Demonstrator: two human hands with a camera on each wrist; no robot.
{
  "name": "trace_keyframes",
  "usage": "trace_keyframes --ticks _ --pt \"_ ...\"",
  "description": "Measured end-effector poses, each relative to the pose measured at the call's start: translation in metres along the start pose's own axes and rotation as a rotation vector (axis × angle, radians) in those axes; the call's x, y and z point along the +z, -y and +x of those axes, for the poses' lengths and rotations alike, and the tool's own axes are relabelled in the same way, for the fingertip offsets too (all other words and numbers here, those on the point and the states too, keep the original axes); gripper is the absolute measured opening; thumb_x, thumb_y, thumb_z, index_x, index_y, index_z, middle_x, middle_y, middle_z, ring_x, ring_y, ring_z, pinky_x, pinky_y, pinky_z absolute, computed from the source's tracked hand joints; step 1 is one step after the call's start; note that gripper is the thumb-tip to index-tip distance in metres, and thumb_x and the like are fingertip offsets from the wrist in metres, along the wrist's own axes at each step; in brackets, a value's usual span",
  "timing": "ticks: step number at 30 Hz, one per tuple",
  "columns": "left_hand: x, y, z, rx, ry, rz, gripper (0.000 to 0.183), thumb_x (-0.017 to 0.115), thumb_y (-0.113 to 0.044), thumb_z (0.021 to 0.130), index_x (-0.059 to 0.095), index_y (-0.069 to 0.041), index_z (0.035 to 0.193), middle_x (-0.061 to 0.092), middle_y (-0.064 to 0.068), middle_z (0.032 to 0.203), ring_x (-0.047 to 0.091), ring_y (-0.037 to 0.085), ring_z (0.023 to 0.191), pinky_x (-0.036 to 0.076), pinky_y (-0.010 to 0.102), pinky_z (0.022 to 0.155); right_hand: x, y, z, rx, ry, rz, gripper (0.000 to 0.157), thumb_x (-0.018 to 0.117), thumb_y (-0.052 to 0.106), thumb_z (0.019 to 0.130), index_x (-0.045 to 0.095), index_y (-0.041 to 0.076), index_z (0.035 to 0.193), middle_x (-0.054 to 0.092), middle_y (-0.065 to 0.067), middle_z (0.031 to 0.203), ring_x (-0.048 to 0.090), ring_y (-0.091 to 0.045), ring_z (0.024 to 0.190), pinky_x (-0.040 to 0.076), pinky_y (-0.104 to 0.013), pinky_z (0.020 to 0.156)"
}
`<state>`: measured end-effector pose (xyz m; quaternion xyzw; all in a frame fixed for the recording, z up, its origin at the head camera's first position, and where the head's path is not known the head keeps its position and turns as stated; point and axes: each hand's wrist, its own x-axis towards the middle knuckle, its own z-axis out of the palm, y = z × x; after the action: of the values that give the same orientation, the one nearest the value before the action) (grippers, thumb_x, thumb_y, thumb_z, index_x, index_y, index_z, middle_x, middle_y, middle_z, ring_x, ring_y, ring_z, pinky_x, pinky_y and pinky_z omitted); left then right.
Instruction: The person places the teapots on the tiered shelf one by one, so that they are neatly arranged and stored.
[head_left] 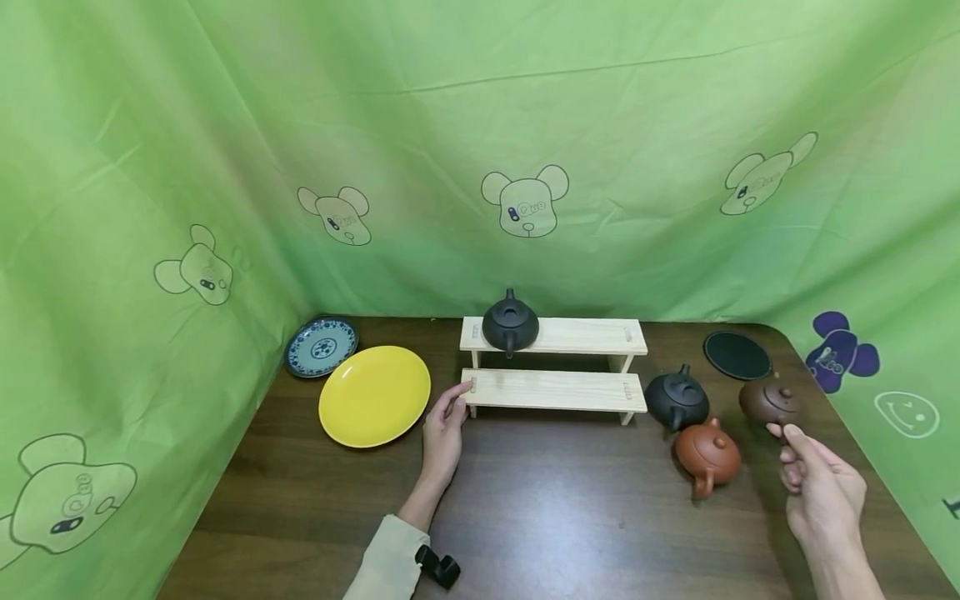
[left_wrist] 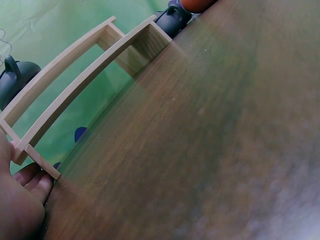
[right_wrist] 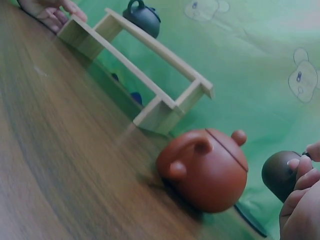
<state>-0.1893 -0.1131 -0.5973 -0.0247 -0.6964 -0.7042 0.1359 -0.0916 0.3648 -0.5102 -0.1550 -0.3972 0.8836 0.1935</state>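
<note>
Right of the orange teapot [head_left: 707, 454], a gripped brown teapot [head_left: 768, 402].

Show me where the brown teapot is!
In the head view, the brown teapot is far right, held by the right hand, to the right of the orange teapot.

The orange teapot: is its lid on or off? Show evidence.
On: the right wrist view shows the knobbed lid seated on the orange teapot, a thin seam between them.

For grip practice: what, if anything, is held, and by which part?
Right hand: brown teapot, by its handle; left hand: lower wooden shelf, by its left end.
</note>
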Motion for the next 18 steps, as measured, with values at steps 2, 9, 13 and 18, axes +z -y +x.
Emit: trace_keyframes --ticks 2,9,13,18 --pt "0.002 -0.013 -0.004 0.003 0.007 0.01 0.027 0.062 -0.022 0.115 0.078 -0.013 0.136 0.076 0.004 0.14 0.069 0.01 0.122 0.056 0.026 0.103 0.003 0.001 -0.002 0.0 0.005 0.011 0.032 0.06 -0.009 0.109 0.085 -0.006 0.089 0.083 -0.012 0.081 0.05 -0.008 0.044 0.007 -0.028 0.052" --pt "0.005 -0.034 -0.01 0.045 0.009 0.042 0.029 0.059 -0.016 0.116 0.075 -0.005 0.137 0.074 0.013 0.141 0.067 0.01 0.121 0.057 0.028 0.102 0.014 0.002 -0.009 -0.01 0.045 0.02 0.03 0.06 -0.009 0.109 0.085 -0.007 0.092 0.083 -0.012 0.084 0.049 -0.007 0.046 0.005 -0.028 0.054" --pt "0.005 -0.029 -0.008 0.071 -0.002 0.034 0.028 0.06 -0.017 0.116 0.077 -0.008 0.136 0.076 0.01 0.139 0.067 0.009 0.121 0.056 0.025 0.1 0.02 0.003 -0.012 -0.019 0.085 0.011 0.032 0.058 -0.01 0.109 0.085 -0.007 0.093 0.083 -0.011 0.084 0.043 -0.008 0.048 0.003 -0.027 0.055" --pt "0.005 -0.03 -0.008 0.032 -0.003 0.036 0.028 0.059 -0.016 0.116 0.076 -0.006 0.137 0.075 0.012 0.14 0.067 0.012 0.121 0.055 0.023 0.102 0.027 0.003 -0.014 -0.022 0.121 -0.014 0.034 0.057 -0.01 0.11 0.086 -0.005 0.094 0.083 -0.009 0.085 0.035 -0.01 0.05 0.002 -0.027 0.055"
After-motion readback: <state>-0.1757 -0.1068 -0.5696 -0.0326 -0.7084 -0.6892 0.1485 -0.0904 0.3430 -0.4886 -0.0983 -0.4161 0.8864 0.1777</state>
